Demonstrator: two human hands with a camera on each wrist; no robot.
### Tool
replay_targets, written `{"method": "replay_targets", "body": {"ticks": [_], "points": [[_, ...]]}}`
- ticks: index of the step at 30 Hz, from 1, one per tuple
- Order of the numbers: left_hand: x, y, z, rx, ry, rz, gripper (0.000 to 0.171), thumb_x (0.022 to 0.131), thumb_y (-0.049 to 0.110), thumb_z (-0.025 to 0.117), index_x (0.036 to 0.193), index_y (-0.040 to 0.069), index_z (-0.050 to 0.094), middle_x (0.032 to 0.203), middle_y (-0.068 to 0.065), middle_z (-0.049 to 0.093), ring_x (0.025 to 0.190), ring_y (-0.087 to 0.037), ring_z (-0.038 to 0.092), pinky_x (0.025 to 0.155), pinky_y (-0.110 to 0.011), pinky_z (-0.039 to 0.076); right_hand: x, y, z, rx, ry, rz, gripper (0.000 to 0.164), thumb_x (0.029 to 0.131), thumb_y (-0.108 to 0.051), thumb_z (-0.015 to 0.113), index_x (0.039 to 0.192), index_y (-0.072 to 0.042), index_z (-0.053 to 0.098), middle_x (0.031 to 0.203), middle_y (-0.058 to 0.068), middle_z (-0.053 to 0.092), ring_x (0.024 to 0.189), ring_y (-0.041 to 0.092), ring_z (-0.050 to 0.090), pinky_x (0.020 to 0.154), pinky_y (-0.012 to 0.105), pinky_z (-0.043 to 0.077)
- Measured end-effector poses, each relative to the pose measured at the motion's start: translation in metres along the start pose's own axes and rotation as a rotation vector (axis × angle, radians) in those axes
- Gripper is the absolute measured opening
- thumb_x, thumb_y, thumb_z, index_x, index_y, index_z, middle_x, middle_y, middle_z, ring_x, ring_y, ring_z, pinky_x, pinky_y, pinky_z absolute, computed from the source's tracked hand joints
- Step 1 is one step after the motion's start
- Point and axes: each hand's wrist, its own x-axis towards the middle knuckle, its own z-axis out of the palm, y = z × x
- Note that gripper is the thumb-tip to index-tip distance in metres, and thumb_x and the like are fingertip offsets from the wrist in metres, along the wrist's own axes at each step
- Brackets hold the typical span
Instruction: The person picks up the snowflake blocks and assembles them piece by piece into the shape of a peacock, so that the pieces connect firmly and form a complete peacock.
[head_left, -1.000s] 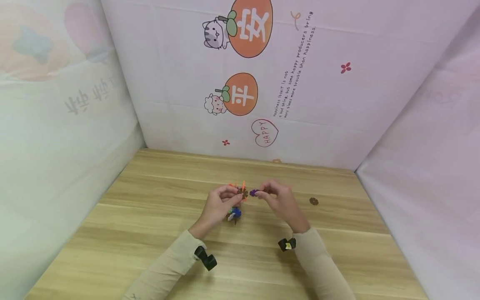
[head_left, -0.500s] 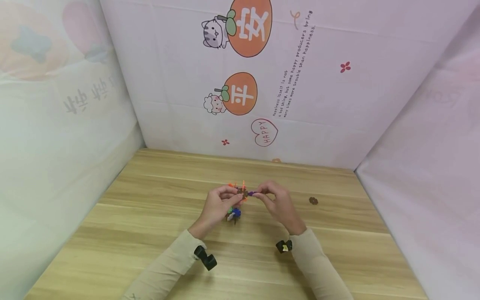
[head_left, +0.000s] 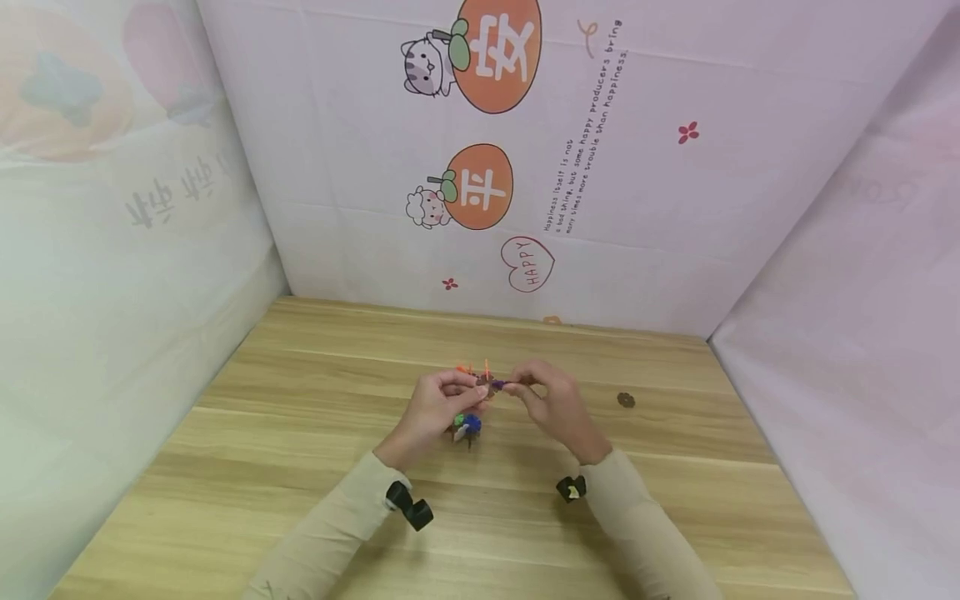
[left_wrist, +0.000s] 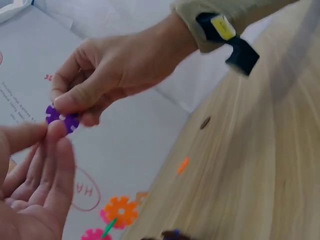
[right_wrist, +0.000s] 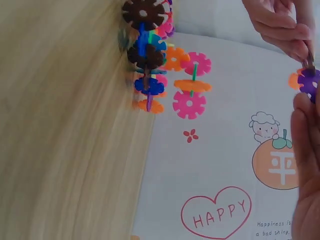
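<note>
My left hand (head_left: 433,410) pinches a brown notched disc (head_left: 486,382) between thumb and fingers. Facing it, my right hand (head_left: 551,404) pinches a purple notched disc (left_wrist: 71,123) by its edge. The two discs meet edge to edge; fingers hide how far they slot together. In the right wrist view, a bit of an orange disc (right_wrist: 293,80) shows behind the purple one. Just below my left hand in the head view stands a cluster of joined discs (head_left: 469,427), blue, green, white and brown.
A loose brown disc (head_left: 626,400) lies on the wooden table (head_left: 675,500) right of my right hand. In the right wrist view, joined discs with brown (right_wrist: 143,13), blue, orange and pink (right_wrist: 189,104) ones stand together. A printed cloth wall (head_left: 375,167) rises behind the table.
My right hand has moved slightly left, bringing the purple disc from a small gap up against the brown disc. My left hand has stayed nearly still.
</note>
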Motion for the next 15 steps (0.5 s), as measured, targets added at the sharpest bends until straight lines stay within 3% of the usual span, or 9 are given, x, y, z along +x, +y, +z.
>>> {"method": "replay_targets", "body": {"ticks": [4,6,8,11,15], "points": [[-0.001,-0.003,-0.013,0.150,-0.039,0.054,0.033,0.105,0.029,0.068,0.120,0.000,0.071,0.114,-0.019,0.077,0.101,-0.031,0.078,0.100,-0.056,0.061,0.003,0.001,-0.012,0.201,-0.168,0.258,0.005,0.097,-0.005,0.075,0.096,-0.007,0.071,0.086,0.007,0.075,0.074,0.012,0.073,0.068,0.023,0.063],[0.000,-0.005,-0.020,0.235,-0.046,0.095,0.034,0.105,0.027,0.068,0.126,-0.001,0.069,0.119,-0.019,0.075,0.109,-0.034,0.075,0.100,-0.046,0.062,0.006,0.004,-0.020,0.296,-0.286,0.404,0.005,0.101,-0.010,0.072,0.097,-0.007,0.071,0.085,0.008,0.074,0.074,0.018,0.072,0.065,0.025,0.061],[0.002,-0.006,-0.026,0.295,-0.096,0.152,0.035,0.105,0.021,0.069,0.131,-0.002,0.065,0.125,-0.021,0.072,0.115,-0.036,0.071,0.104,-0.044,0.060,0.011,0.007,-0.028,0.361,-0.411,0.530,0.010,0.103,-0.015,0.070,0.098,-0.006,0.071,0.085,0.007,0.073,0.077,0.029,0.072,0.066,0.028,0.061],[0.007,-0.007,-0.028,0.361,-0.229,0.223,0.037,0.102,0.014,0.072,0.135,-0.001,0.065,0.129,-0.021,0.071,0.120,-0.030,0.070,0.107,-0.044,0.058,0.019,0.012,-0.036,0.452,-0.581,0.641,0.015,0.104,-0.019,0.068,0.100,-0.005,0.071,0.085,0.004,0.072,0.079,0.035,0.070,0.075,0.036,0.064],[0.010,-0.011,-0.022,0.413,-0.379,0.238,0.030,0.101,0.016,0.073,0.129,0.005,0.071,0.125,-0.012,0.075,0.114,-0.018,0.072,0.104,-0.046,0.059,0.024,0.019,-0.038,0.553,-0.727,0.698,0.020,0.105,-0.024,0.068,0.102,-0.004,0.072,0.086,0.000,0.072,0.077,0.020,0.067,0.085,0.047,0.063]]}}
